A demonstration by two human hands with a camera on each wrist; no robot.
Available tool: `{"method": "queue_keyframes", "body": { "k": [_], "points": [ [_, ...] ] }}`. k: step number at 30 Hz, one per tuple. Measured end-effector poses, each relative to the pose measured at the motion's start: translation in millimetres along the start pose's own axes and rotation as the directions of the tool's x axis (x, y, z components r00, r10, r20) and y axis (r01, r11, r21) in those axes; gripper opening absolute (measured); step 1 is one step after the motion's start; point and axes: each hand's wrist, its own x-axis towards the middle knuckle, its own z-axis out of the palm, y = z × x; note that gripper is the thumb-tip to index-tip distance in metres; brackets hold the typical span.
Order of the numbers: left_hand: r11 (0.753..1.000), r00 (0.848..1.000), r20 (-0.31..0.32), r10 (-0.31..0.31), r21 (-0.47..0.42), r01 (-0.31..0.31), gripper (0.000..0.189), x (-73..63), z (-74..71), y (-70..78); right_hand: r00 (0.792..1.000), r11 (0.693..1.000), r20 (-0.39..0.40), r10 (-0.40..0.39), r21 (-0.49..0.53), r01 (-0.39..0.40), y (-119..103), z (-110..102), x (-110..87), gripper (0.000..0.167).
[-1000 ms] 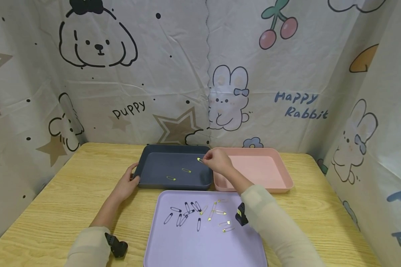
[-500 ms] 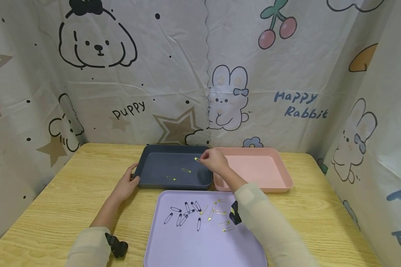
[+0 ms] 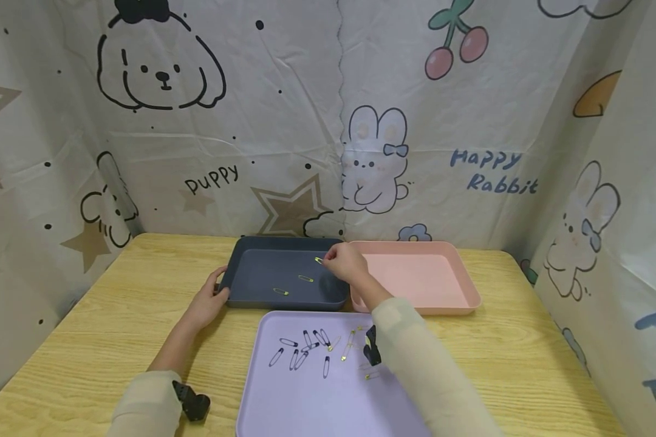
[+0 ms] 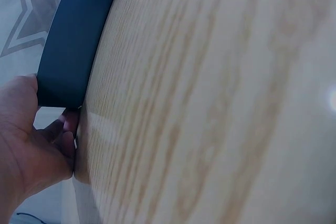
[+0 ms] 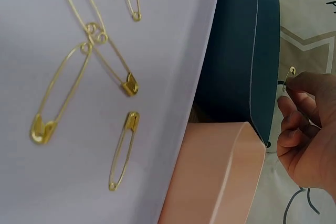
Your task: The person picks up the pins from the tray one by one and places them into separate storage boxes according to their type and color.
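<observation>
Pinching one gold safety pin [image 3: 318, 260] between thumb and forefinger, the right hand [image 3: 351, 265] holds it over the right part of the dark blue tray [image 3: 262, 264], with what looks like the clasp end sticking out past the fingertips. The left hand [image 3: 205, 306] grips that tray's left end, thumb against its wall and fingers curled near the tabletop [image 3: 142, 273], which should steady it. Lowering the pin close to the tray floor before parting the fingertips would likely work best, well apart from its neighbours so that none hook together.

Two loose gold pins [image 3: 305, 278] lie in the dark blue tray, apart from each other. The pink tray [image 3: 421, 273] stands just beside it on the right. In front, the purple tray [image 3: 328, 406] bears a cluster of black pins [image 3: 327, 359] and, farther right, more gold pins [image 5: 130, 85], some overlapping; the right sleeve [image 3: 432, 364] seems to hide part of that group.
</observation>
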Motion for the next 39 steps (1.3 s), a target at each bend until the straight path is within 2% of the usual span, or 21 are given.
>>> {"method": "queue_keyframes", "body": {
  "k": [13,28,39],
  "points": [
    [1.000,1.000,0.018,-0.009,-0.001,0.009,0.059,0.7,-0.3,-1.6,0.999,0.999,-0.033,-0.005,0.032,0.007,-1.0,6.0,-2.1,0.011],
    [1.000,1.000,0.024,-0.003,-0.008,0.003,0.059,0.8,-0.2,0.6,1.000,0.999,-0.029,0.005,0.032,-0.004,-1.9,8.5,-2.6,0.013],
    [1.000,0.999,0.029,-0.014,-0.001,0.014,0.060,2.0,-0.2,-1.2,0.999,1.000,-0.030,-0.018,0.014,0.018,4.0,0.5,-5.3,0.015]
  ]
}}
